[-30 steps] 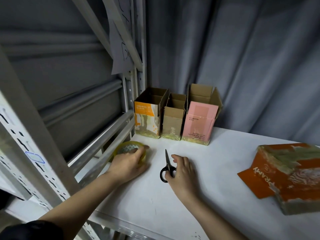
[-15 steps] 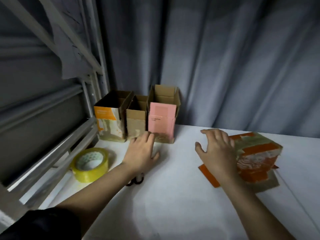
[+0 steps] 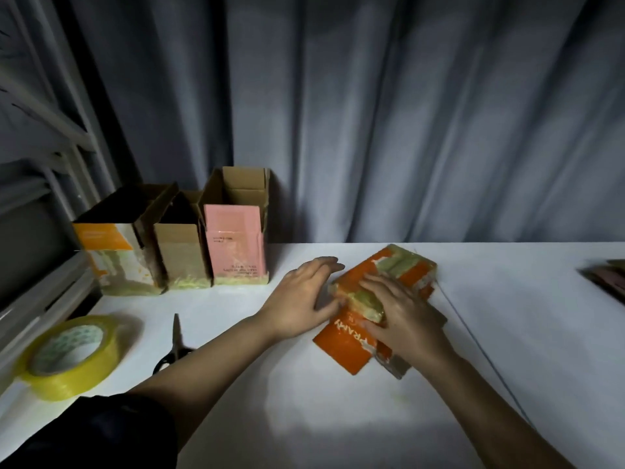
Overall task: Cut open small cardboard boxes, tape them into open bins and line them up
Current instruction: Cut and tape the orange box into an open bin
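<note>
Dark sleeve (image 3: 111,431) on left arm; bare hands.

Both hands have left the tape roll (image 3: 72,357) and scissors (image 3: 174,345): the right hand (image 3: 402,313) now lies on the orange box (image 3: 402,265), the left hand (image 3: 304,296) touching its near end.

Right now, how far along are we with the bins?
Done: three open bins stand in a row by the curtain, the orange-and-white bin, the plain brown bin and the pink bin. In hand: both the left hand and right hand rest on the orange box, lying flat. Left: cutting and taping it; scissors and tape roll lie untouched.
</note>
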